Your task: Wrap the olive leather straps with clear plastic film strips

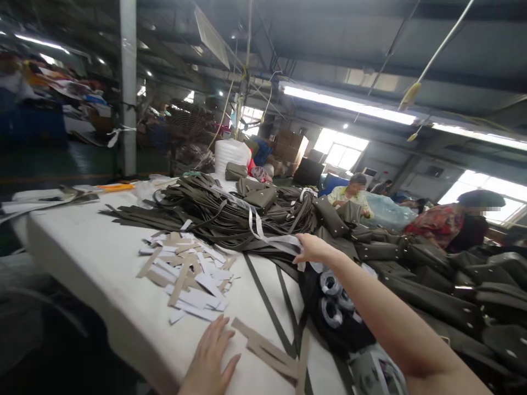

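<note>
My left hand (212, 356) lies with its fingers spread near the front edge of the white table, just below a pile of white and tan strips (189, 274). Reaching out to the right, my right hand (309, 248) has its fingers closed on a pale translucent strip (280, 240). That strip trails left across a heap of dark olive straps (206, 211). Below my right forearm sit rolls of clear tape (330, 312) on something black. Several longer tan strips (267, 351) lie to the right of my left hand.
Many dark olive bags (428, 291) are heaped along the right. Two people (349, 195) are nearby behind them, with others farther off. A white foam roll (231, 156) stands at the far end of the table (82, 241). A metal post (128, 88) rises at the left.
</note>
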The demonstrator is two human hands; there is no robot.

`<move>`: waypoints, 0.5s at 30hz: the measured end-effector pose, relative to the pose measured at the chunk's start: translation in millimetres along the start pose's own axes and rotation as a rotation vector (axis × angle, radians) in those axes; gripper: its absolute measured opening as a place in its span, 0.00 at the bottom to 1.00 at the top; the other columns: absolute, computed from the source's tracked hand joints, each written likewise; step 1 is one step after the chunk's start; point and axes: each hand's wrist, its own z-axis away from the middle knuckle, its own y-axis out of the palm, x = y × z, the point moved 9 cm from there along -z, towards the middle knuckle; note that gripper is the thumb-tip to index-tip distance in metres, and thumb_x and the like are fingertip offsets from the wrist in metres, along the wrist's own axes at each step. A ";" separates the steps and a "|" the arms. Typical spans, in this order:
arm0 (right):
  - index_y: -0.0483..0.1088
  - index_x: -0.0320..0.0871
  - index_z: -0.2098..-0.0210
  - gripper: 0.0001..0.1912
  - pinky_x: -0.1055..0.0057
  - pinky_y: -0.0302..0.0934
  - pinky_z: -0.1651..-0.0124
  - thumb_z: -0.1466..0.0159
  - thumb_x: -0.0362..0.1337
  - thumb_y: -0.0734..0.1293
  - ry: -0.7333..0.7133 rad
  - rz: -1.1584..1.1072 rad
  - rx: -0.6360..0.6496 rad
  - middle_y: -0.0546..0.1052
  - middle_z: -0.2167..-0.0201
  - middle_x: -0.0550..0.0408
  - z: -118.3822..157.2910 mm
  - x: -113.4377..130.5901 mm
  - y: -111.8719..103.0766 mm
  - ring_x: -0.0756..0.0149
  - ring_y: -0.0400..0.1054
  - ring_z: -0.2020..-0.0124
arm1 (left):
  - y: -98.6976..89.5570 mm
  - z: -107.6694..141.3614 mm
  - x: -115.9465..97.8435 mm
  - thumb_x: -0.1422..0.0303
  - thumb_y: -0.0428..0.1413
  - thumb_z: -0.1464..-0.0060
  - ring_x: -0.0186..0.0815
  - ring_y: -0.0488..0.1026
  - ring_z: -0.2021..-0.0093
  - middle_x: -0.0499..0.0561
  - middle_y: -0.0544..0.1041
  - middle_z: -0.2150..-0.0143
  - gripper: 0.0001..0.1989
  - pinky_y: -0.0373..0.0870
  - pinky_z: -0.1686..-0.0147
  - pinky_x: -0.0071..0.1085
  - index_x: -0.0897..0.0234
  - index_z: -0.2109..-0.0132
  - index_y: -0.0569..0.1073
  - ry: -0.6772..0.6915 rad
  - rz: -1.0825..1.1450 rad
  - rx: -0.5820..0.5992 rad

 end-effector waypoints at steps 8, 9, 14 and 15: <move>0.70 0.40 0.66 0.22 0.76 0.54 0.75 0.36 0.54 0.61 -0.002 -0.580 0.076 0.71 0.76 0.58 62.6 63.0 -25.7 0.73 0.59 0.79 | -65.5 -37.6 -26.1 0.55 0.56 0.43 0.52 0.65 0.37 0.64 0.69 0.39 0.27 0.66 0.40 0.51 0.64 0.41 0.67 -0.126 0.265 0.161; 0.70 0.40 0.65 0.21 0.77 0.55 0.74 0.36 0.54 0.62 -0.031 -0.760 0.068 0.71 0.74 0.58 68.2 78.8 -34.9 0.74 0.59 0.78 | -76.8 -46.1 -32.9 0.53 0.56 0.44 0.53 0.62 0.35 0.66 0.66 0.37 0.32 0.64 0.39 0.52 0.65 0.38 0.63 -0.123 0.307 0.164; 0.72 0.40 0.60 0.16 0.79 0.60 0.71 0.46 0.39 0.74 -0.183 -1.763 0.140 0.74 0.71 0.58 105.6 147.6 -78.8 0.74 0.63 0.74 | -135.4 -77.4 -56.4 0.47 0.55 0.44 0.53 0.54 0.31 0.65 0.54 0.30 0.46 0.58 0.36 0.52 0.64 0.30 0.44 -0.124 0.446 0.043; 0.72 0.40 0.60 0.15 0.79 0.61 0.70 0.45 0.37 0.73 -0.218 -1.859 0.134 0.74 0.71 0.59 117.0 154.5 -87.0 0.74 0.64 0.73 | -142.5 -80.7 -58.4 0.47 0.55 0.44 0.52 0.55 0.32 0.64 0.55 0.31 0.45 0.58 0.36 0.51 0.63 0.30 0.45 -0.138 0.443 0.007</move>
